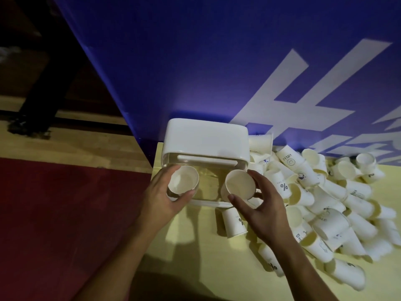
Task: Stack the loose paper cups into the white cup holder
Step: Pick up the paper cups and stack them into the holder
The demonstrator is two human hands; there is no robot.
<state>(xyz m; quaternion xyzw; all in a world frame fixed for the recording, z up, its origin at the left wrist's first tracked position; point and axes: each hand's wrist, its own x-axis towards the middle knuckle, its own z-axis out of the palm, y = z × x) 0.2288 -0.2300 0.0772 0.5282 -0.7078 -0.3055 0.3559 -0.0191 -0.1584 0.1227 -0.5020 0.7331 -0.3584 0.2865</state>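
Observation:
The white cup holder (206, 141) stands at the table's back left, with a white top and a clear lower body. My left hand (165, 199) grips a white paper cup (183, 180), mouth towards me, in front of the holder's left side. My right hand (258, 205) grips a second paper cup (239, 185) in front of the holder's right side. A big heap of loose paper cups (325, 200) lies to the right of the holder. One loose cup (234, 222) lies on its side just below my right hand.
The pale yellow table (195, 257) ends at its left edge beside my left forearm, with red floor (65, 213) beyond. A blue banner (195, 61) with white lettering rises right behind the holder and the heap. More cups (345, 272) lie near the front right.

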